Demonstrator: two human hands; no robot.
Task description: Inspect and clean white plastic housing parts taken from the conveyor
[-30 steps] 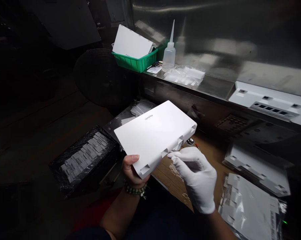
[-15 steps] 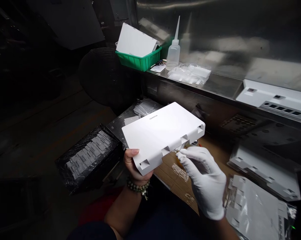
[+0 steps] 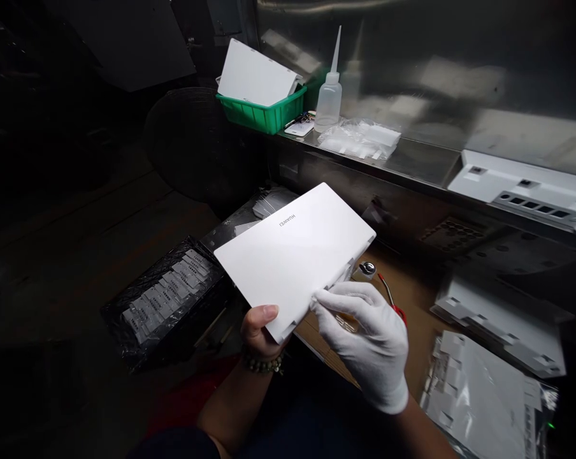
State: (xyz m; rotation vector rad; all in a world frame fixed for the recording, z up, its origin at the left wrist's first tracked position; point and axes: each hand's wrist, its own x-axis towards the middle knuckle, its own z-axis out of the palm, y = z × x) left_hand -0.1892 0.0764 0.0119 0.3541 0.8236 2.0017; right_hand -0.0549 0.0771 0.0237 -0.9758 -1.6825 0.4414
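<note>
My left hand (image 3: pixel 262 331), bare and with a beaded bracelet, is closed on the near left corner of a white plastic cover (image 3: pixel 295 255) marked HUAWEI. The thumb lies on the cover's flat face; the other fingers are beneath it. Tilted, the cover hangs over the bench, its notched edge towards my right side. My right hand (image 3: pixel 359 341), in a white glove, has its thumb and forefinger pinched together against that notched edge. Whatever the fingertips hold, if anything, is hidden. Beyond the glove lie a red-handled tool (image 3: pixel 394 305) and a small shiny round object (image 3: pixel 367 268).
At left stands a black-lined box (image 3: pixel 125 344) of white parts. Stacked covers (image 3: pixel 503 322) and a bagged cover (image 3: pixel 483 395) lie at right. A steel shelf (image 3: pixel 424 167) holds a green basket (image 3: pixel 264 118), a squeeze bottle (image 3: pixel 329 102), bagged parts (image 3: pixel 362 139) and another cover (image 3: pixel 522 185).
The cover has turned so its flat face shows more and its notched edge less. My right hand has moved left, and its pinched fingertips now meet that edge.
</note>
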